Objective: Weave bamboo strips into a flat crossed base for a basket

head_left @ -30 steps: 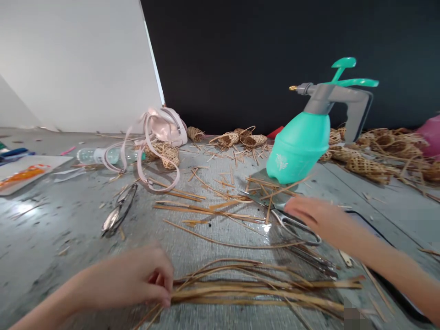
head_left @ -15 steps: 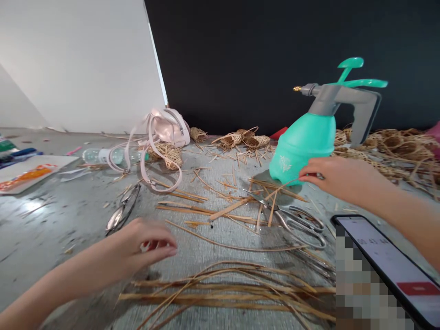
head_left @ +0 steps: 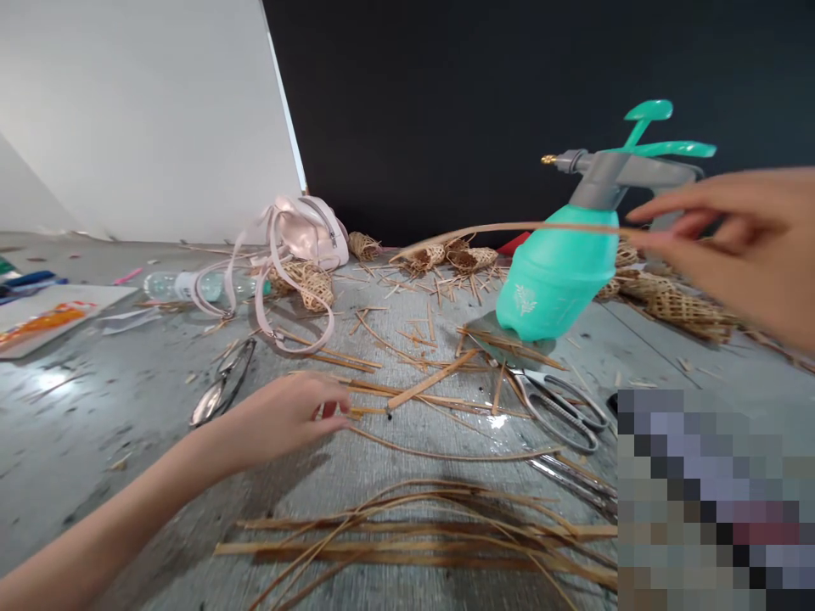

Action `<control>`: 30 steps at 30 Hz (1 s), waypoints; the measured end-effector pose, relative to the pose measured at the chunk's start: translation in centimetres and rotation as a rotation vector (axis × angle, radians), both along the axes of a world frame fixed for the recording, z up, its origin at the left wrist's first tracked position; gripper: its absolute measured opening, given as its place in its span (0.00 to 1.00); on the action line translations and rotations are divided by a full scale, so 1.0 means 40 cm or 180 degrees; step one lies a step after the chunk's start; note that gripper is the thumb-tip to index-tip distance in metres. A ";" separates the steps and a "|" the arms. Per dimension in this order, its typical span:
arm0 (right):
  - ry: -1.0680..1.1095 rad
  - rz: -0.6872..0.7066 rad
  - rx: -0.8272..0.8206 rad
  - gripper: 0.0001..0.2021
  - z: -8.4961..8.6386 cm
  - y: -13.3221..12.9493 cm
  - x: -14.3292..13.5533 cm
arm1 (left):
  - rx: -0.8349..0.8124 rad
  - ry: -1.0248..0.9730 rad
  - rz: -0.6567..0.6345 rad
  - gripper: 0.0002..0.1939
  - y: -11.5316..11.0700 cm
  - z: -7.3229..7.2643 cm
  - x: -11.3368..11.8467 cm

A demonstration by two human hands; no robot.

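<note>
My right hand (head_left: 732,242) pinches one end of a thin bamboo strip (head_left: 509,227). The strip stretches left through the air, passing in front of the green spray bottle (head_left: 560,271). Lower left, my left hand (head_left: 299,416) hovers with curled fingers, a gap showing between thumb and fingertips. Just beyond those fingertips a long curved strip (head_left: 439,456) lies on the table; its left end is hidden by the hand. Scissors (head_left: 560,412) with pale handles rest among cut strips below the bottle.
Long strips (head_left: 407,547) lie along the near edge. Glasses (head_left: 220,390), a plastic bottle (head_left: 191,287) and a pink bag (head_left: 311,233) with loose straps are at left. Woven bamboo pieces (head_left: 471,257) and scraps lie by the dark wall. A blurred patch covers the lower right.
My right hand has risen and moved right, lifting the strip off the table by the scissors. My left hand has shifted right and slightly up, toward the curved strip's left end.
</note>
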State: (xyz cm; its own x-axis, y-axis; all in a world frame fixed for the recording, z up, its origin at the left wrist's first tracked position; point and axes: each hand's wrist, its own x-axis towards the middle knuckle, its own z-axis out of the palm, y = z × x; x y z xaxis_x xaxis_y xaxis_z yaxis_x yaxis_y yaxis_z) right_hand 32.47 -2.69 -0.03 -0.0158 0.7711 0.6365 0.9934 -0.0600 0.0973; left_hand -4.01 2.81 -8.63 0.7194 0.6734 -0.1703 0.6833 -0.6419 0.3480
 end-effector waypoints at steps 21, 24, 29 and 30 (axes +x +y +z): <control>0.1232 0.1620 -0.2372 0.08 -0.395 -0.090 -0.100 | -0.0544 -0.0558 0.0007 0.09 0.039 -0.050 -0.005; 0.1398 0.1537 -0.2403 0.08 -0.384 -0.070 -0.069 | -0.0835 -0.0706 0.0288 0.08 0.054 -0.030 -0.030; 0.1692 0.1795 -0.2908 0.15 -0.336 -0.046 -0.033 | -0.1354 -0.0674 0.0444 0.10 0.068 -0.020 -0.066; 0.1751 0.1778 -0.3023 0.16 -0.325 -0.047 -0.033 | -0.1426 -0.0631 0.0436 0.09 0.064 -0.018 -0.071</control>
State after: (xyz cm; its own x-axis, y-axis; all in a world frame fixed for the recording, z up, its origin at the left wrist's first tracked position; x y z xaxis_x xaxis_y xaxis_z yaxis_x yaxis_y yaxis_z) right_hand 31.14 -4.57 -13.05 -0.3990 0.9051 -0.1468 0.7826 0.2527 -0.5690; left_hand -6.83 5.35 -9.37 0.6772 0.6560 -0.3332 0.6438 -0.3091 0.7000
